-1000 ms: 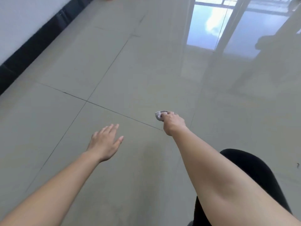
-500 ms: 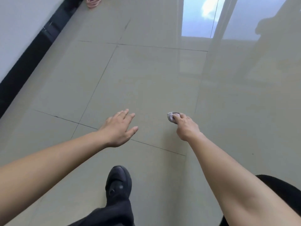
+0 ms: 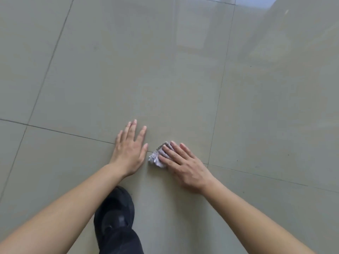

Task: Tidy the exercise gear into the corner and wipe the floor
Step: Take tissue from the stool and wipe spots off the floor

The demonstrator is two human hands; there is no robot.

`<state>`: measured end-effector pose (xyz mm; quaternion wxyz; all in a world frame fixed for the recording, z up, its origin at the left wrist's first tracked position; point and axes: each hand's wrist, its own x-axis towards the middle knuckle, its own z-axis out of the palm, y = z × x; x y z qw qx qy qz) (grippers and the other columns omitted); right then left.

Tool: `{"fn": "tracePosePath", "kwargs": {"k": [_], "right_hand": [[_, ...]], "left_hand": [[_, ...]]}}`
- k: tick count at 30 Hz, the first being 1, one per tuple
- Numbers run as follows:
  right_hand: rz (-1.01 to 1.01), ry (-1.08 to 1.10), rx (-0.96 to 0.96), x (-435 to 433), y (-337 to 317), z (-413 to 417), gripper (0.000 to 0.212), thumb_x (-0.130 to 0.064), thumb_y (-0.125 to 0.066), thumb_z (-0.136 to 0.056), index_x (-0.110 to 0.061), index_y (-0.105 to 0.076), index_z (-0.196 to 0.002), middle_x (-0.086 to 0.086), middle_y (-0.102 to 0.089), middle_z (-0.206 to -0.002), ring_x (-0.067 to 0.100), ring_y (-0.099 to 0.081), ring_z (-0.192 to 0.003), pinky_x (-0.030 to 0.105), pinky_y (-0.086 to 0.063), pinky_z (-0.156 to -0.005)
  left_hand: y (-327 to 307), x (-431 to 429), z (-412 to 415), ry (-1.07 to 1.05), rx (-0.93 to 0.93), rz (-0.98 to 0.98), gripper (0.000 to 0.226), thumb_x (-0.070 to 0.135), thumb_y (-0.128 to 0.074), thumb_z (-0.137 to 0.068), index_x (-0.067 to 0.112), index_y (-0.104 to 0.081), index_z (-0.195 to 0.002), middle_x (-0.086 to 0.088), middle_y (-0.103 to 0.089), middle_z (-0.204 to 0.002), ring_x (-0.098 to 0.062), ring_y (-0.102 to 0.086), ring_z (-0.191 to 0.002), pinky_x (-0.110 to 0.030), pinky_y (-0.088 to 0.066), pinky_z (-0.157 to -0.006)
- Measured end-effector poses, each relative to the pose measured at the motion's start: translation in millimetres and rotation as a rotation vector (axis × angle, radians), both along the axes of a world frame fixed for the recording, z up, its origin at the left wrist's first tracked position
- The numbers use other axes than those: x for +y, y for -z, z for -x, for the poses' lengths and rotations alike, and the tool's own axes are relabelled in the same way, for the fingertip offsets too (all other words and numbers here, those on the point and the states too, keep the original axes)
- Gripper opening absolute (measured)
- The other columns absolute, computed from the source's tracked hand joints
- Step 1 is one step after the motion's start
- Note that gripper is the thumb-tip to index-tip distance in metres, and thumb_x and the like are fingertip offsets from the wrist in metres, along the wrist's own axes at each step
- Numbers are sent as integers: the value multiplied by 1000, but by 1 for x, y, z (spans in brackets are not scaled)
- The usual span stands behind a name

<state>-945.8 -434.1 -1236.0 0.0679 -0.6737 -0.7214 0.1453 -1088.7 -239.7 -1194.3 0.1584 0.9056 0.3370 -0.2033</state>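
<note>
In the head view I see a glossy floor (image 3: 165,79) of large beige-grey square tiles with thin dark grout lines (image 3: 73,134). The left hand (image 3: 128,153) lies flat on it, fingers straight and spread, its grip holding nothing. The right hand (image 3: 185,165) presses straight fingers on a small white cloth (image 3: 155,159), soft and crumpled, just beside the left thumb. The cloth's visible part runs from near-left to far-right; the rest is hidden. A matte black shoe (image 3: 115,213) stands nearer to me.

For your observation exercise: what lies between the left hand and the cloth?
Only a narrow strip of bare floor, crossed by a grout line; head view.
</note>
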Motion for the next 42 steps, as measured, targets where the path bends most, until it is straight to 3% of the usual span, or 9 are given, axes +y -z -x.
{"fn": "tracePosePath", "kwargs": {"k": [3,8,10,14,19,25,31,36,42], "right_hand": [[7,8,-129,11,1,-79,55,-25,-48,-99,-27,-37,-152,2,-30,-161,31,-24,-150,47,-15,-122],[68,902,17,25,-10,-125,51,-26,-33,-105,-23,-28,-156,4,-18,-165,32,-9,-153,44,-6,-124],[48,1029,53,27,-10,-82,53,-25,-29,-104,-17,-26,-157,8,-15,-165,32,-6,-153,44,-6,-124],[33,542,46,9,-3,18,69,-10,-48,-87,-14,-33,-154,11,-24,-162,36,-15,-151,45,-11,-123],[35,201,2,53,-2,-44,61,-13,-50,-92,-20,-38,-152,9,-31,-160,37,-23,-149,44,-9,-123],[121,1094,88,108,-19,-109,53,-22,-30,-105,-20,-24,-157,7,-10,-166,32,-3,-153,40,-6,-123],[107,297,71,75,-12,24,70,-13,-27,-84,-15,-34,-154,13,-23,-162,39,-12,-151,50,-17,-123],[93,-132,-48,103,-13,-36,57,-16,-39,-98,-26,-32,-155,4,-23,-163,28,-11,-152,43,-10,-124],[193,859,46,197,-24,-94,60,-15,-32,-101,-21,-17,-159,8,-5,-167,31,3,-153,36,0,-123]], "left_hand": [[6,1,11,26,-32,-26,70,48,-16,-93,17,-30,-154,-16,-13,-163,-31,-11,-151,-49,-14,-119],[12,-6,16,6,-26,-32,75,54,-12,-90,19,-22,-156,-16,-5,-164,-29,-3,-152,-50,-6,-120],[11,-6,19,4,-12,-25,77,57,-9,-89,19,-18,-156,-15,-2,-164,-27,1,-152,-51,-3,-120],[8,-6,31,-17,-30,-37,70,49,-22,-94,9,-36,-150,-19,-21,-160,-32,-18,-148,-58,-20,-116],[4,5,53,-86,-53,-56,72,49,-24,-93,6,-36,-150,-20,-23,-160,-34,-21,-148,-57,-20,-115],[7,19,82,-214,-50,-74,71,50,-25,-95,11,-24,-154,-15,-10,-163,-29,-8,-151,-52,-12,-119],[8,27,90,-358,-52,-77,61,40,-36,-102,12,-25,-154,-14,-8,-164,-30,-9,-150,-49,-10,-120],[12,31,88,-432,-115,-96,64,45,-27,-93,13,-38,-147,-20,-18,-161,-36,-17,-147,-55,-15,-116],[15,38,97,-475,-92,-131,65,45,-26,-94,13,-35,-149,-18,-16,-161,-35,-15,-148,-56,-16,-116]]}}
